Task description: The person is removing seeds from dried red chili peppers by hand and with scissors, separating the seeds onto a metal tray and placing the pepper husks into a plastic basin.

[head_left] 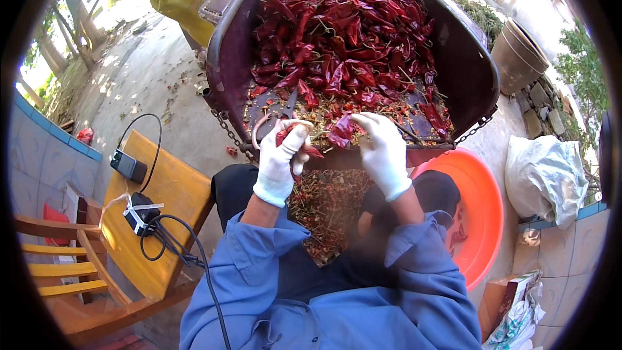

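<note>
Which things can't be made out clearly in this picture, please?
In the head view:
- The number of red chillies in the left hand: its own grip covers part of them.
- The far end of the dark container: cut off by the top edge.
- Part of the orange basin: hidden behind the right knee.
- Any contents of the white sack: hidden by its sides.

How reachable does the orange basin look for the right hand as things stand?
Probably yes: the orange basin stands open-topped beside the right knee; the knee overlaps part of it, but nothing visible seems to block the right hand swinging outward.
</note>
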A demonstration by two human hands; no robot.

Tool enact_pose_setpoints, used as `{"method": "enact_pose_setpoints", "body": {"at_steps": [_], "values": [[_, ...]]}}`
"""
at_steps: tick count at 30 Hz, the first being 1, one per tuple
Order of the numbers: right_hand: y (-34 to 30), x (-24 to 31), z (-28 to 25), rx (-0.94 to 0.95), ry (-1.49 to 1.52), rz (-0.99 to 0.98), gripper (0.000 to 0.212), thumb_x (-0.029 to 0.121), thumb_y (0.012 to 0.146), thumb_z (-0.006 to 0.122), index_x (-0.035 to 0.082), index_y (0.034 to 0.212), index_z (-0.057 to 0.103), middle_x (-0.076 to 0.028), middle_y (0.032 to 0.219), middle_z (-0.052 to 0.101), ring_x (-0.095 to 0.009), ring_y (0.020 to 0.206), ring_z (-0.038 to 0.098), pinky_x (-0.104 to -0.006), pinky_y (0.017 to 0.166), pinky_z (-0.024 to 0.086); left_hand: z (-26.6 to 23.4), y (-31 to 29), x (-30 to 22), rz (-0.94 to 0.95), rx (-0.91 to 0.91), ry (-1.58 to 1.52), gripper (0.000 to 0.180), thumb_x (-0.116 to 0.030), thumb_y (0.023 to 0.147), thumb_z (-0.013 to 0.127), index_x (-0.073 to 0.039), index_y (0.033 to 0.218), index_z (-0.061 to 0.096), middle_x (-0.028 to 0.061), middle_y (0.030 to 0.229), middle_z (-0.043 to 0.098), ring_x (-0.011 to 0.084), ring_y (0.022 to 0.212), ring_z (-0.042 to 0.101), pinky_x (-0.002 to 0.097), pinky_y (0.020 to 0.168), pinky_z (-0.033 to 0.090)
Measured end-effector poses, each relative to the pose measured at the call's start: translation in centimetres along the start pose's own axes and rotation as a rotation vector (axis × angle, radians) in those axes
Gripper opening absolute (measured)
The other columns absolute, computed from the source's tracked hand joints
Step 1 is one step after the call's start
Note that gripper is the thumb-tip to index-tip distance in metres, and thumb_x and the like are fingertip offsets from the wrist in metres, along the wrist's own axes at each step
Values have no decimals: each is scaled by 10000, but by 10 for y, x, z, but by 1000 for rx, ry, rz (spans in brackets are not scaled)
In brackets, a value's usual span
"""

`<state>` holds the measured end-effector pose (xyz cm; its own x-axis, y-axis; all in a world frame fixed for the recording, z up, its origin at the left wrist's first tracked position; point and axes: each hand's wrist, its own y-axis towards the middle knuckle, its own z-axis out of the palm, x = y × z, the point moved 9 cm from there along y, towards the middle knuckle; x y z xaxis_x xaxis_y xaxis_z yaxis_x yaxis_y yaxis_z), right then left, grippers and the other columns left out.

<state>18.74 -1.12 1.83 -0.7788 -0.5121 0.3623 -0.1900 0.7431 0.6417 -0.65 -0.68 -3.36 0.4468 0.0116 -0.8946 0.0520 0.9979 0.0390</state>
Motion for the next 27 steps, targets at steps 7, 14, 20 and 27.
{"method": "enact_pose_setpoints", "body": {"at_steps": [7,14,20,27], "values": [[0,7,38,128,-132,-129,427,96,701,766,133,1122,702,-54,1130,669,-297,1109,598,-419,923,484,-13,0,5,-62,-102,-38,171,-186,944,665,-94,818,595,-15,642,557,49,463,477,192,391,345],[-3,-2,11,-9,354,232,231,101,785,787,41,996,712,-107,865,670,-268,739,666,-338,676,525,7,-7,-15,115,-74,318,256,-147,894,734,22,1085,704,29,786,678,28,611,570,176,544,440],[-18,44,4,-98,86,34,387,57,810,712,73,1194,666,-105,961,670,-303,779,676,-359,689,550,28,-10,3,220,-11,722,506,-185,883,768,55,1297,604,92,1054,721,98,952,639,256,871,518],[-26,33,25,77,522,160,402,7,879,640,-11,1279,604,-192,1079,682,-284,928,710,-334,775,566,17,-8,4,214,-42,680,450,-216,890,755,66,1221,638,97,993,725,110,881,658,272,799,540]]}}
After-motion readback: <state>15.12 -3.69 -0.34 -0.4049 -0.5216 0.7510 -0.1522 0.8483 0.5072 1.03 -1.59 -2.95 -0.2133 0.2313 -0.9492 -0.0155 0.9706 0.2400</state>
